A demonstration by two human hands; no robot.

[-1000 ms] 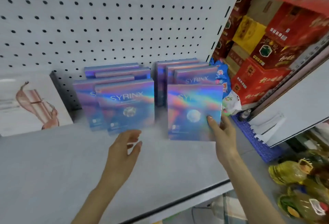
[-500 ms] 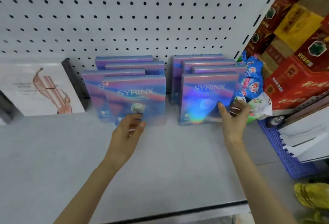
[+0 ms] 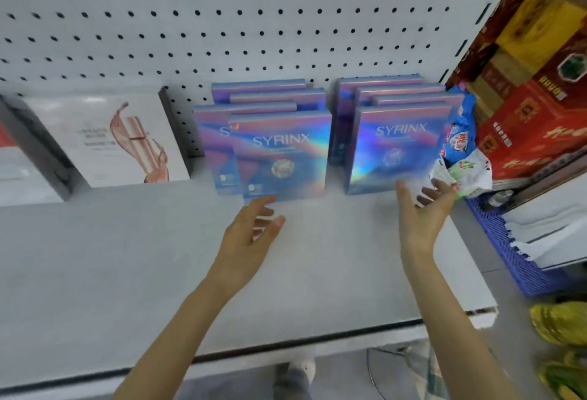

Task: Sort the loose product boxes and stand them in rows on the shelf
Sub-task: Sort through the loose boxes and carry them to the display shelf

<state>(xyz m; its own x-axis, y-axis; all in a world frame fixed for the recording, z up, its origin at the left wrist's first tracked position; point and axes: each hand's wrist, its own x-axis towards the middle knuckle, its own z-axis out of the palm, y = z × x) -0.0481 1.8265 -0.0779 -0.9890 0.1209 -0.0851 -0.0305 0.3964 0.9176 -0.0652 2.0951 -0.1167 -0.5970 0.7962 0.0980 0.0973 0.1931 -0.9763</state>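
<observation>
From the head camera, your iridescent blue-purple cardboard SYRINX boxes [image 3: 281, 155] stand in two rows on the white metal shelf [image 3: 127, 256]. Your left hand [image 3: 251, 234] hovers spread and empty just before the left row. Your right hand [image 3: 422, 212] is open, fingertips at the right row's front box. No loose boxes show. I judge only squaring the staggered left row remains.

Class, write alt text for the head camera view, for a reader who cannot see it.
A left hand and a right hand, both open, reach toward two rows of upright holographic SYRINX boxes on a white shelf backed by pegboard.
</observation>
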